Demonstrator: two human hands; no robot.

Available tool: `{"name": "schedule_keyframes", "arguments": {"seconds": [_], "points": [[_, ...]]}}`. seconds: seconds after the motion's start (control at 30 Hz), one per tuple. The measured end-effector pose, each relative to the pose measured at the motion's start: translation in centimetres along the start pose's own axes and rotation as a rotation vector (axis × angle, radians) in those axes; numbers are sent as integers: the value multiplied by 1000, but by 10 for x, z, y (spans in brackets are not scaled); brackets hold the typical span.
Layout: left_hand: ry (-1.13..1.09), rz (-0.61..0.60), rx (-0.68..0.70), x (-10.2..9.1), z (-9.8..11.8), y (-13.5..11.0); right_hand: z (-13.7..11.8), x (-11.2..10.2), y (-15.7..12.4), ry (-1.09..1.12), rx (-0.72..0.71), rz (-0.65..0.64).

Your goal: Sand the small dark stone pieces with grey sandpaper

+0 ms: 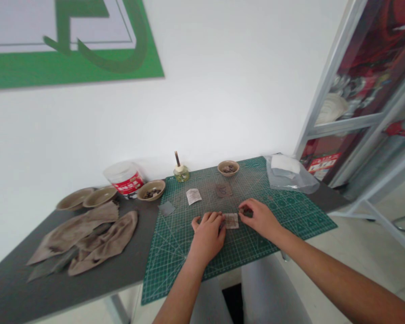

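Observation:
A small pale piece of paper [231, 221] with brownish marks lies on the green cutting mat [175, 261] between my hands. At its left edge is my left hand [208, 231], fingers bent down and closed; what lies beneath them is hidden. My right hand [260, 219] is just off the paper's right side, thumb and forefinger pinched around something small and dark that I cannot make out. Beyond them lie a brown square with a dark line design [224, 190], a white printed slip [193, 196] and a small grey sheet [167, 208].
Two bowls, one at the back [228, 168] and one left [151, 191], hold small dark pieces. A brush stands in a glass jar [181, 173]. Left are a white tub [124, 178], more bowls [74, 199] and brown cloths [103, 243]. A plastic bag [290, 174] lies right.

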State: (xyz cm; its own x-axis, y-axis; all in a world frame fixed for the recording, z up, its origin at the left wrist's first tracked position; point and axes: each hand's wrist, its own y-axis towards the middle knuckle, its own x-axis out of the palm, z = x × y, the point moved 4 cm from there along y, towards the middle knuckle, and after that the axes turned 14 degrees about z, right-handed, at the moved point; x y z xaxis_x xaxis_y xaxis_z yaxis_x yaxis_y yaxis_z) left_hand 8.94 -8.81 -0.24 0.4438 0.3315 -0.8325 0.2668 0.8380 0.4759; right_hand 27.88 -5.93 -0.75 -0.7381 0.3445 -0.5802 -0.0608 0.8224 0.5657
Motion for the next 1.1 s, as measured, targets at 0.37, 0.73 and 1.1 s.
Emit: {"name": "schedule_keyframes", "arguments": {"seconds": [0.37, 0.73, 1.1], "points": [[-282, -22, -145, 0, -15, 10, 35, -15, -9, 1, 30, 24], [-359, -39, -214, -8, -21, 24, 34, -17, -9, -42, 45, 27], [-62, 44, -27, -4, -16, 70, 30, -18, -10, -40, 13, 46]]}}
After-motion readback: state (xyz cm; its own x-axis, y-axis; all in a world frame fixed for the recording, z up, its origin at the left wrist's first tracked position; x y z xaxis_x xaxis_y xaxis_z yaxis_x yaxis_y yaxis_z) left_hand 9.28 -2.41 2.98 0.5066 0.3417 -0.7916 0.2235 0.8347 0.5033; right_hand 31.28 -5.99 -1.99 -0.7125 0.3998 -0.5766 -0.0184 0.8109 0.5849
